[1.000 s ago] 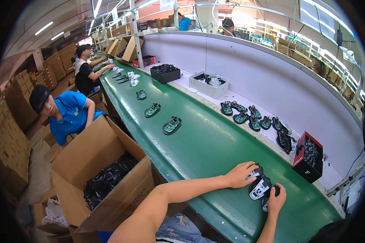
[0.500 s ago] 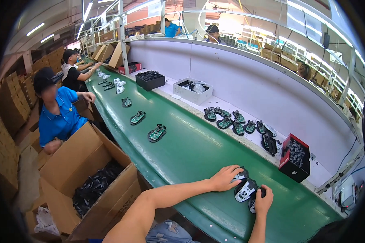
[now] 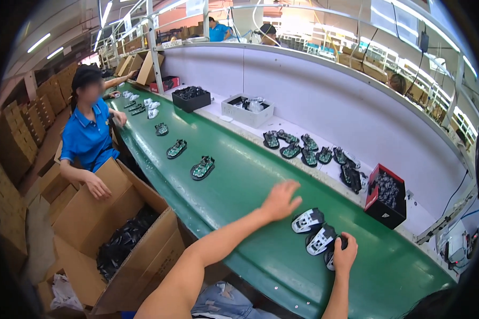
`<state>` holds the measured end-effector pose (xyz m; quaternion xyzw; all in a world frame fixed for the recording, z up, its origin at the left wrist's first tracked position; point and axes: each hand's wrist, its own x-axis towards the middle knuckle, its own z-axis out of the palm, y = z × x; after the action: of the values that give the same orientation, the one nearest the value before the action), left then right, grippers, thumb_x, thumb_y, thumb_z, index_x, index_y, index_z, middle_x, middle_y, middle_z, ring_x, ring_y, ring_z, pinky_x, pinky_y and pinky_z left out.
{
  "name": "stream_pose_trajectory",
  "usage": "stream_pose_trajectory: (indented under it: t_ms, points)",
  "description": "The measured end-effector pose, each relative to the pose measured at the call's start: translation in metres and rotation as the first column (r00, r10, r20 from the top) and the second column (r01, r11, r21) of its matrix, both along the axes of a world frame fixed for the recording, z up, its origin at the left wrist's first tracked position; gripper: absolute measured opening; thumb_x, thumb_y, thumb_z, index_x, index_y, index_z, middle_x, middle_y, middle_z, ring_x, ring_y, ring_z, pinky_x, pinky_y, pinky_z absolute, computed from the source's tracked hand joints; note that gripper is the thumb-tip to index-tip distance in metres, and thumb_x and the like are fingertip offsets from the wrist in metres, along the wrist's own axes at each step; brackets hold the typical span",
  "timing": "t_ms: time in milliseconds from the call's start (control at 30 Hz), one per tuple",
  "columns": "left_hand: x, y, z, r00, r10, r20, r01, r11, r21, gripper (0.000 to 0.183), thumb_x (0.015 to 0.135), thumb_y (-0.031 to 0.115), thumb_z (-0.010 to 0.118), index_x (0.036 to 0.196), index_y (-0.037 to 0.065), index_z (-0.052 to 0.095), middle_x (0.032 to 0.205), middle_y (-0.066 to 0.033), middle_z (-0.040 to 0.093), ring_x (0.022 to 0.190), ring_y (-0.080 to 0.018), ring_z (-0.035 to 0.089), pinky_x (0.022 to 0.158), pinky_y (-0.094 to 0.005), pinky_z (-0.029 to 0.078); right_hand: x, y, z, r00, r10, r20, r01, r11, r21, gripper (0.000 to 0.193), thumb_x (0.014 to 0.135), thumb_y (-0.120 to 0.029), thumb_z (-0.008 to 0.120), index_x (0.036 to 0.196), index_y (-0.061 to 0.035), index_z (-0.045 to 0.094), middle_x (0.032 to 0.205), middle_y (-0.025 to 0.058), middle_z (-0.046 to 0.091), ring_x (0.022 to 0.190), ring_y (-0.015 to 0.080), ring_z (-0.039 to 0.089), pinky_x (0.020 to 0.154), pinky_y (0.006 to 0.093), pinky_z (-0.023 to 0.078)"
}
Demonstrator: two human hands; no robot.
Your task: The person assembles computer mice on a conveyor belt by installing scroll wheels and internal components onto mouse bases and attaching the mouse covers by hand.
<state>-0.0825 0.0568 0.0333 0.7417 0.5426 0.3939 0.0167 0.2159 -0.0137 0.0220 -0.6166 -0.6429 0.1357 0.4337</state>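
On the green work surface [image 3: 261, 244] before me, a white-and-black mouse assembly [image 3: 307, 220] lies beside a second mouse assembly [image 3: 321, 239]. My right hand [image 3: 346, 252] is closed around a third mouse assembly [image 3: 330, 261] to their right, covering much of it. My left hand [image 3: 281, 202], slightly blurred, hovers over the surface with fingers apart and nothing in them, left of the white assemblies. Farther left rests a black mouse base with a green circuit board [image 3: 202, 168]. Similar bases continue in a line away from me.
Several circuit-board bases [image 3: 308, 156] sit on the ledge, beside a red-and-black box [image 3: 386, 195] of small dark parts. A grey box [image 3: 247, 111] and a black box [image 3: 190, 99] stand farther along. At left, a co-worker in blue [image 3: 88, 133] is behind an open carton [image 3: 143, 260] holding black parts.
My left hand has let go of the leftmost mouse assembly and moved left. My right hand stays on its assembly. The co-worker in blue has straightened up, one hand now over the carton.
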Motion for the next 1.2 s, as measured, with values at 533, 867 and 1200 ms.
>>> stream_pose_trajectory:
  t_ms: [533, 867, 1200]
  points:
    - [-0.090, -0.001, 0.029, 0.773, 0.456, -0.442, -0.624, 0.676, -0.393, 0.064, 0.087, 0.047, 0.064, 0.138, 0.010, 0.051, 0.144, -0.0228, 0.040, 0.126, -0.0487, 0.044, 0.099, -0.0663, 0.040, 0.005, -0.002, -0.003, 0.999, 0.002, 0.049, -0.006, 0.996, 0.086, 0.029, 0.081, -0.016, 0.070, 0.107, -0.0040, 0.065, 0.111, 0.0151, 0.065, 0.106, 0.0360, 0.058, 0.097, 0.0444, 0.045]
    - [-0.040, -0.028, 0.040, 0.923, -0.120, -0.366, -0.049, 0.906, -0.421, 0.070, 0.081, 0.056, 0.070, 0.140, 0.022, 0.053, 0.148, -0.0136, 0.041, 0.134, -0.0386, 0.040, 0.113, -0.0509, 0.033, 0.011, -0.021, 0.054, 0.942, 0.199, 0.271, -0.104, 0.939, -0.328, 0.065, 0.073, -0.036, 0.075, 0.130, -0.0094, 0.061, 0.138, 0.0138, 0.054, 0.128, 0.0355, 0.047, 0.108, 0.0428, 0.041]
    - [-0.052, -0.024, 0.059, 0.882, -0.457, -0.116, 0.307, 0.743, -0.595, 0.077, 0.067, 0.037, 0.088, 0.135, 0.018, 0.057, 0.154, -0.0131, 0.037, 0.139, -0.0320, 0.041, 0.113, -0.0432, 0.038, 0.027, -0.011, 0.025, 0.895, -0.105, 0.433, 0.223, 0.947, -0.233, 0.054, 0.074, -0.023, 0.067, 0.126, -0.0121, 0.061, 0.133, 0.0144, 0.054, 0.123, 0.0379, 0.049, 0.099, 0.0500, 0.045]
